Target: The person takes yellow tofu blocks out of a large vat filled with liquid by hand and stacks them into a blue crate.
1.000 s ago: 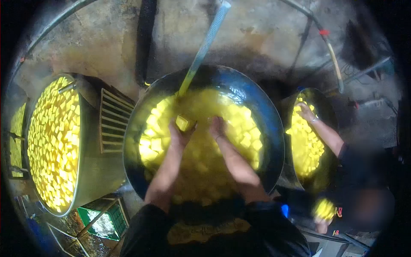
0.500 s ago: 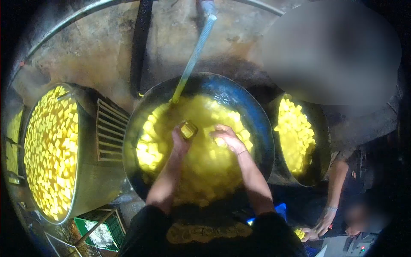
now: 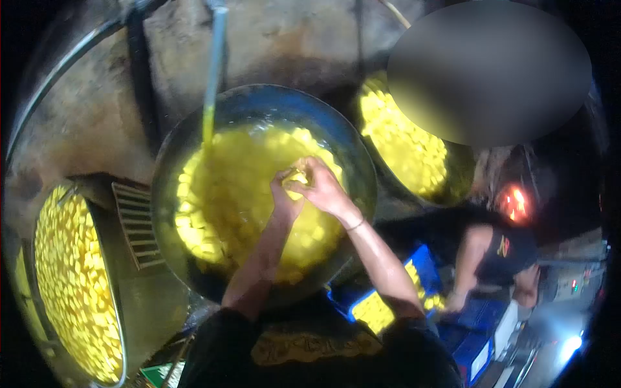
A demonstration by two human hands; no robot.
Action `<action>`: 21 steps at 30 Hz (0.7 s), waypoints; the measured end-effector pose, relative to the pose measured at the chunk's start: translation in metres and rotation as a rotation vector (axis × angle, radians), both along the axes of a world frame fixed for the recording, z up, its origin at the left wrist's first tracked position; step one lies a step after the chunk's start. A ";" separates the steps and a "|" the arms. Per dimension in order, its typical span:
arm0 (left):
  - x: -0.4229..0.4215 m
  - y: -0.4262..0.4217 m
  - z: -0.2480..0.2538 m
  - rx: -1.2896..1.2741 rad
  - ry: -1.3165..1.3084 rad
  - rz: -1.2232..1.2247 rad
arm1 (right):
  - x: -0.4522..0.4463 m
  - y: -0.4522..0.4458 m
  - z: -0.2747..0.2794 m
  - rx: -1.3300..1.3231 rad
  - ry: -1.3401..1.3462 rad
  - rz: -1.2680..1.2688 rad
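My left hand (image 3: pixel 285 197) and my right hand (image 3: pixel 325 189) meet above the large dark wok (image 3: pixel 304 103). Both are closed around yellow blocks (image 3: pixel 298 179) that look like tofu; the fingers partly cover them, and I cannot tell how many there are. Below the hands, the wok holds cloudy yellow liquid (image 3: pixel 242 161). More yellow cubes (image 3: pixel 193 236) lie along the inner edge of the liquid, thickest on the left.
A pale blue hose (image 3: pixel 215 58) hangs into the wok. A big metal drum (image 3: pixel 132 304) of yellow cubes and a slatted rack (image 3: pixel 137 226) stand left. Right are another filled pan (image 3: pixel 414 152), a fire (image 3: pixel 515 202), blue crates (image 3: pixel 424 258) and a co-worker's arm (image 3: pixel 471 262).
My right hand has come across to my left hand, and both now close on yellow blocks together. The view has shifted right, bringing the blue crates and fire into sight.
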State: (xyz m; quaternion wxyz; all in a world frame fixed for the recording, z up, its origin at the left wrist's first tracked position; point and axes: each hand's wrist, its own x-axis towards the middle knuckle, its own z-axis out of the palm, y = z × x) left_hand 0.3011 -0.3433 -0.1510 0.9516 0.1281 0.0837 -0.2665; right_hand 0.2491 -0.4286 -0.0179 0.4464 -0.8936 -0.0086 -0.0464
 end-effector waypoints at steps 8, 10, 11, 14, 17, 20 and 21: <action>-0.119 -0.100 0.108 -0.081 -0.251 -0.339 | -0.136 -0.114 0.054 -0.073 0.062 0.124; -0.184 -0.111 0.164 0.095 -0.198 -0.422 | -0.200 -0.126 0.070 0.199 0.030 -0.012; -0.215 -0.121 0.175 0.267 -0.182 -0.439 | -0.235 -0.134 0.072 0.337 0.074 -0.091; -0.296 -0.157 0.141 0.470 -0.153 -0.829 | -0.350 -0.150 0.026 0.541 0.066 -0.429; -0.349 -0.175 0.063 0.688 -0.222 -1.019 | -0.443 -0.132 -0.041 1.168 0.112 -0.779; -0.359 -0.170 0.039 0.744 -0.341 -1.093 | -0.521 -0.111 -0.162 1.458 0.230 -1.092; -0.354 -0.168 0.033 0.739 -0.337 -1.081 | -0.542 -0.104 -0.197 1.513 0.253 -1.185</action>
